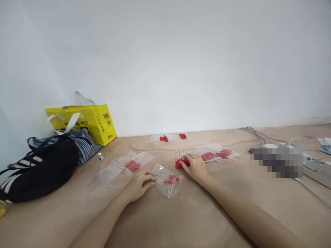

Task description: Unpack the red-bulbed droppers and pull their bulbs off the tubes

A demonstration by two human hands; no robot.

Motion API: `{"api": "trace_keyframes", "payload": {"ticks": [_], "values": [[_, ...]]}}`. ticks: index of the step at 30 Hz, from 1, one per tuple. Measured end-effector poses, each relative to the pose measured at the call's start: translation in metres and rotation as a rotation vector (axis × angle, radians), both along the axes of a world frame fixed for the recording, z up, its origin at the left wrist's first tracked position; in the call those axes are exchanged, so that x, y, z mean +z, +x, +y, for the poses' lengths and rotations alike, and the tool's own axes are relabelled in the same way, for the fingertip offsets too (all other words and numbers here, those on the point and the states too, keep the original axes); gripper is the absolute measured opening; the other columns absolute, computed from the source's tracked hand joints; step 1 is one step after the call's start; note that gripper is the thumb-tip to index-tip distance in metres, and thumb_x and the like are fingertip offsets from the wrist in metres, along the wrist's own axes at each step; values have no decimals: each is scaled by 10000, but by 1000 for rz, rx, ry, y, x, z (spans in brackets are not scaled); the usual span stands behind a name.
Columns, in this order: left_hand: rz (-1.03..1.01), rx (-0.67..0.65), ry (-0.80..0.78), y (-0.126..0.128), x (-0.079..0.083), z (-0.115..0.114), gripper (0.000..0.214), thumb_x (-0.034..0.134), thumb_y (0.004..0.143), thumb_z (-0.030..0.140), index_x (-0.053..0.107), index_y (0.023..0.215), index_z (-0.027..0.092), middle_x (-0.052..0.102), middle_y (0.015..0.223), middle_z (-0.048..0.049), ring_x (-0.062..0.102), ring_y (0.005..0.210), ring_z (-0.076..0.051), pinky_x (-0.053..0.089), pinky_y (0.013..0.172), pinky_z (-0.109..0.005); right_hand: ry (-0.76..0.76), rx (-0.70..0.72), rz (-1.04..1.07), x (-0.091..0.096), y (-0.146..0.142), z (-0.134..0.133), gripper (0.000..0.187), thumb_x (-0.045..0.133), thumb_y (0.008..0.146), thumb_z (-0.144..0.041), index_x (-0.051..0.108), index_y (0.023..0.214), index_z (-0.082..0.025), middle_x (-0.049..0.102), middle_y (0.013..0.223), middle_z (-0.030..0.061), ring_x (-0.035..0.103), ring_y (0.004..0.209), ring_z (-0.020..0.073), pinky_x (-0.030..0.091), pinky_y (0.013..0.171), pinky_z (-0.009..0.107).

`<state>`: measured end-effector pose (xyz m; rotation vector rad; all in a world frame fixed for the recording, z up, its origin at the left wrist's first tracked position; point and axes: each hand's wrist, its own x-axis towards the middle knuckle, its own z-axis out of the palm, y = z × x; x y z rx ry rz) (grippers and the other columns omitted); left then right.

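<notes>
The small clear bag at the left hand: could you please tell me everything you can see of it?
The small clear bag is thin, glossy plastic with what looks like a red seal line near its right end. It lies flat and slightly crumpled on the wooden tabletop, angled diagonally. A few red pieces sit inside near its middle. The left hand rests its fingertips on the bag's left edge; the right hand is beyond it, not touching.

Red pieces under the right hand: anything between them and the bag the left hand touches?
Nothing visible: only bare tabletop lies between the red pieces under the right hand and the bag at the left hand.
</notes>
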<state>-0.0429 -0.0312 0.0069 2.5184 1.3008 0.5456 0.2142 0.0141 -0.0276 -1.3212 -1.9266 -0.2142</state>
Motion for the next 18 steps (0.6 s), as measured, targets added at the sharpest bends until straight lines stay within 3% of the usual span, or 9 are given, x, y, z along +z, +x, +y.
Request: {"api": "trace_keyframes", "payload": {"ticks": [5, 10, 14, 18], "values": [[-4, 14, -11, 1, -1, 0, 190, 492, 780, 232, 621, 920, 224, 595, 975, -24, 551, 903, -153, 415, 817, -278, 57, -21, 103, 1, 11, -16, 213, 514, 758, -380, 580, 820, -187, 591, 791, 51, 512, 764, 187, 343, 697, 304], [-20, 19, -54, 5, -7, 1, 293, 466, 796, 289, 568, 1068, 245, 540, 1174, -29, 487, 1074, -174, 358, 934, -331, -19, 319, 146, 2, 18, -40, 129, 510, 769, -268, 584, 704, -185, 584, 676, 27, 489, 659, 145, 363, 660, 289], [-32, 19, -96, 9, -11, -1, 337, 446, 805, 325, 534, 1121, 249, 511, 1218, -21, 438, 1139, -174, 322, 976, -350, -87, 523, 59, 1, 10, -51, 109, 537, 760, -237, 644, 759, -217, 609, 680, 16, 478, 653, 136, 366, 653, 284], [-63, 10, -77, 15, -9, -3, 276, 417, 819, 321, 605, 998, 227, 557, 1156, -33, 490, 1080, -176, 363, 936, -335, -65, 455, 24, 1, -2, -55, 147, 522, 785, -270, 665, 798, -237, 623, 735, 29, 480, 689, 143, 354, 649, 285]]}}
